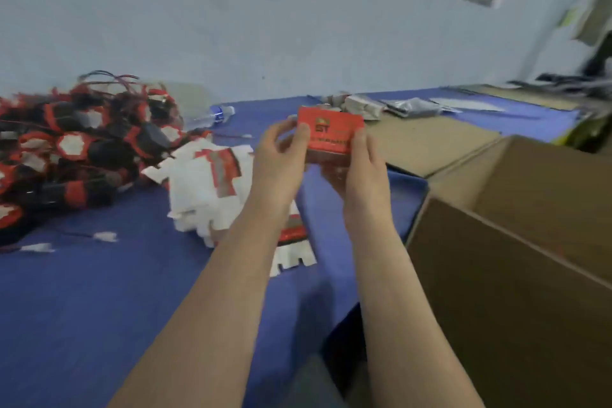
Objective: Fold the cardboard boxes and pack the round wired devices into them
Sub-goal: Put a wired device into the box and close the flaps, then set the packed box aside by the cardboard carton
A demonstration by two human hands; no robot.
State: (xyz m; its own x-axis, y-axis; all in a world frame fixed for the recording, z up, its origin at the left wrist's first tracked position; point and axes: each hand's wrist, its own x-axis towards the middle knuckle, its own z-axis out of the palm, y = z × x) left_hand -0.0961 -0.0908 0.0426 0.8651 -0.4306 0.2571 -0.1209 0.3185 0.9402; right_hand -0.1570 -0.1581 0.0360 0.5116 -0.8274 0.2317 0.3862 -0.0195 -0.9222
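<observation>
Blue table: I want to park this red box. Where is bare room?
Widest bare patch: near left of the blue table, in front of the round wired devices and left of the flat box blanks. Crowded: far left, and right by the brown carton.

1. Blue cloth (pixel 99 291) covered the table.
2. Clear plastic bottle (pixel 215 116) w/ blue label lay on its side at the back, nr the pale blue wall (pixel 231 26).
3. Flat brown cardboard sheet (pixel 427 146) lay R of centre, w/ crumpled silver bags (pixel 410 107) just behind it.
4. Big brown carton (pixel 516 275) stood open at R edge.
</observation>
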